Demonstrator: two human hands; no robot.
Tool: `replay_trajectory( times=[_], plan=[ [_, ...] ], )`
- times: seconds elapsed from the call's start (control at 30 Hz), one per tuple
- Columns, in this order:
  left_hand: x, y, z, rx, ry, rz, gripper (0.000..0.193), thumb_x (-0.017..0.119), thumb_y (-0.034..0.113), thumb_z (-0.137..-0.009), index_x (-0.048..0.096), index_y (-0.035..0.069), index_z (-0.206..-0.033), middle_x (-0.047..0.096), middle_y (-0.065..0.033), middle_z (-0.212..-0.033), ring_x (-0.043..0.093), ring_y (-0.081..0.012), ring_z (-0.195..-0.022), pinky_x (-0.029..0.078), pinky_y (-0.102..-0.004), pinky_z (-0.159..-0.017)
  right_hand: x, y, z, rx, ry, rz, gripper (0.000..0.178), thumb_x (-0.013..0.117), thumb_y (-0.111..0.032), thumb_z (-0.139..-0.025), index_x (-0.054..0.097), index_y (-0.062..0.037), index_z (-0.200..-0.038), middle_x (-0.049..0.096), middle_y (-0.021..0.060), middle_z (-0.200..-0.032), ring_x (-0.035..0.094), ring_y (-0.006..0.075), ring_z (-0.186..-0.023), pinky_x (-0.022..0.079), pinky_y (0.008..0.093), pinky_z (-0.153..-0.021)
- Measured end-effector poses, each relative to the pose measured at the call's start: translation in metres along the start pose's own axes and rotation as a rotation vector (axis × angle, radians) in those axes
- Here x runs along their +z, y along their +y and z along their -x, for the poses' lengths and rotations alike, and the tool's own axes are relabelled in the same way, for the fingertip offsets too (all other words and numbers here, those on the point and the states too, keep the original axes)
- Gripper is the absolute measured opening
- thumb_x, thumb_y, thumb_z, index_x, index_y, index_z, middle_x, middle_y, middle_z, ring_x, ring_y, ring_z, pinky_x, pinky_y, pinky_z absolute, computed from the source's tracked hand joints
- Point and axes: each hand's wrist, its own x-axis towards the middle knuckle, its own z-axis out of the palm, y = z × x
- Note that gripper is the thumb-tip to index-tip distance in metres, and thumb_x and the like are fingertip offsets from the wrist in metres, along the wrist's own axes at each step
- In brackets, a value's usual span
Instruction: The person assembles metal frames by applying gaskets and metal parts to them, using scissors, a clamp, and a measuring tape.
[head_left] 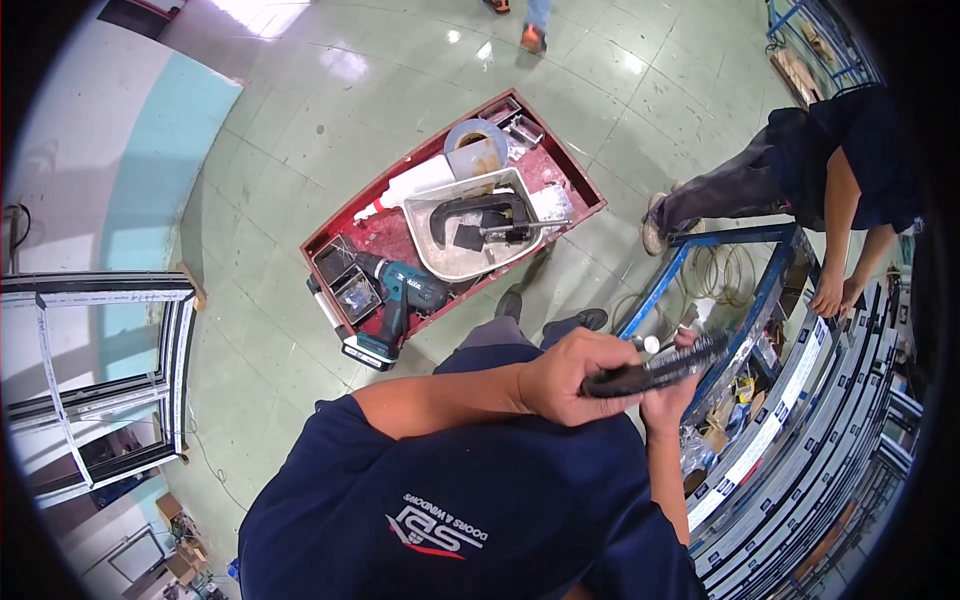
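Where my left fingers (600, 351) curl tightly, they grasp one end of a black brush-like tool (655, 373), its rough far end pointing away to the right; blur hides its finer detail. My right fingers (687, 338) are behind and beneath that far end, partly covered by it, so I cannot tell whether they grip it. Near them shows a small white disc (651, 344). Farther out on my right stands a blue metal frame (655, 300), and past it a co-worker's hands (832, 297) are at a stack of long profiles (790, 455). Ahead, a red tray (375, 237) carries a teal cordless drill (400, 300), a white tub (465, 268) with a black C-clamp (455, 207) in it, and a roll of tape (462, 131).
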Motion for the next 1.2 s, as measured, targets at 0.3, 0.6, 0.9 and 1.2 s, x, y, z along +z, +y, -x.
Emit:
replay_trajectory(
  times=[0.3,0.6,0.9,1.2],
  plan=[
    [0.030,-0.043,-0.048,-0.001,0.195,-0.278,0.033,0.078,0.026,-0.099,0.065,-0.001,-0.112,0.061,-0.0109,-0.093,0.059,-0.0227,-0.089,0.049,-0.0375,-0.081,0.030,-0.032,-0.033,0.188,-0.487,-0.163,0.057,0.087,-0.015,-0.084,0.060,-0.0012,-0.133,0.064,0.0128,-0.130,0.061,0.0269,-0.128,0.048,0.0415,-0.111],
    [-0.198,-0.157,-0.003,-0.448,0.435,-1.223,0.035,0.081,0.022,-0.088,0.073,0.003,-0.117,0.071,-0.0211,-0.117,0.067,-0.0403,-0.114,0.054,-0.0511,-0.103,0.012,0.056,0.023,0.279,-0.263,-0.384,0.025,0.062,0.014,-0.092,0.056,-0.0024,-0.110,0.065,0.0093,-0.107,0.068,0.0232,-0.116,0.052,0.0385,-0.106],
    [-0.259,-0.244,0.054,-0.446,0.275,-1.560,0.031,0.081,0.010,-0.086,0.070,0.006,-0.116,0.065,-0.0155,-0.119,0.065,-0.0391,-0.114,0.056,-0.0482,-0.099,-0.007,0.081,0.064,0.538,-0.105,-0.363,0.026,0.064,0.014,-0.091,0.060,-0.0033,-0.110,0.067,0.0081,-0.110,0.069,0.0220,-0.112,0.052,0.0386,-0.106],
    [-0.274,-0.231,0.034,-0.270,0.433,-1.517,0.023,0.066,0.019,-0.094,0.065,0.003,-0.110,0.065,-0.0192,-0.108,0.065,-0.0401,-0.107,0.055,-0.0509,-0.094,-0.014,0.095,0.077,0.494,0.086,-0.464,0.024,0.066,0.012,-0.093,0.059,-0.0034,-0.110,0.069,0.0110,-0.110,0.071,0.0237,-0.115,0.052,0.0388,-0.107]
  ],
)
